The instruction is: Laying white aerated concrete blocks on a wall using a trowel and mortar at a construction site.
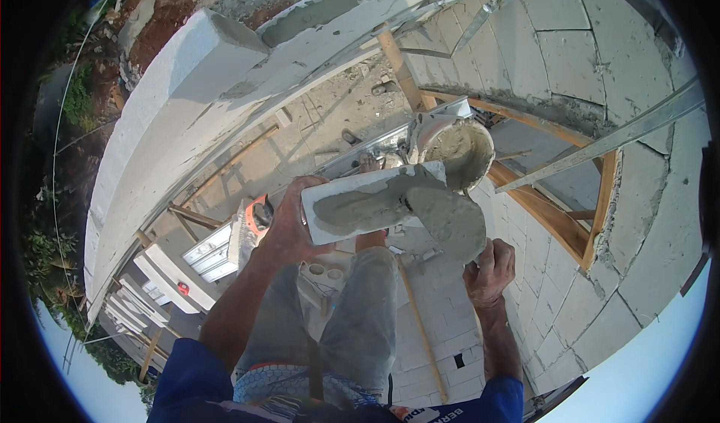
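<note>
My left hand (pixel 289 220) grips the left end of a pale block (pixel 322 226) held across my body, with grey mortar (pixel 356 205) spread along its top face. My right hand (pixel 489 273) is closed on the handle of a trowel, hidden in my fingers. The trowel's blade (pixel 450 224) carries a thick layer of mortar and overlaps the right part of the block. Just beyond the block stands a bucket (pixel 461 149) of wet mortar.
A block wall top (pixel 187 70) curves along the left. At right are block walls (pixel 562 70), a wooden-framed opening (pixel 547 220) and diagonal metal bars (pixel 637 119). Below are a floor with debris (pixel 300 123), stacked white pieces (pixel 169 277), an orange object (pixel 259 213) and long poles (pixel 420 325).
</note>
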